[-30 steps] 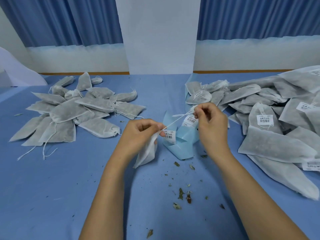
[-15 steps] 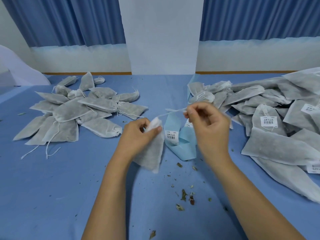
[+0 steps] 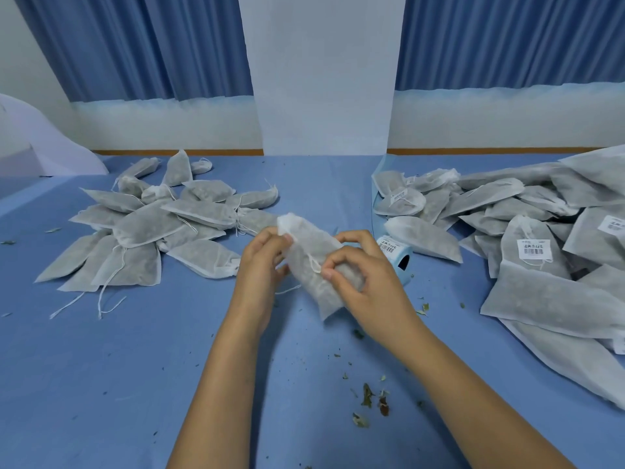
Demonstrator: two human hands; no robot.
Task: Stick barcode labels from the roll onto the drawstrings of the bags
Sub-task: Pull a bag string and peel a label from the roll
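A white mesh drawstring bag (image 3: 313,262) filled with dried herbs is held tilted above the blue table, its gathered top up and to the left. My left hand (image 3: 262,265) grips the bag near its top. My right hand (image 3: 358,275) holds the bag's lower half, with thumb and forefinger pinching the white drawstring (image 3: 314,265) against its front. Just right of my right hand stands the label roll (image 3: 397,257), pale blue backing with a barcode label showing on top.
A heap of unlabelled bags (image 3: 152,228) with loose strings lies at the left. A larger heap of bags (image 3: 527,238), some carrying barcode labels, covers the right side. Dried herb crumbs (image 3: 370,399) are scattered on the blue table (image 3: 101,384) near my forearms.
The string was stretched taut between my hands; now both hands have come together on the bag, which is raised and turned, and my right hand pinches the string against it.
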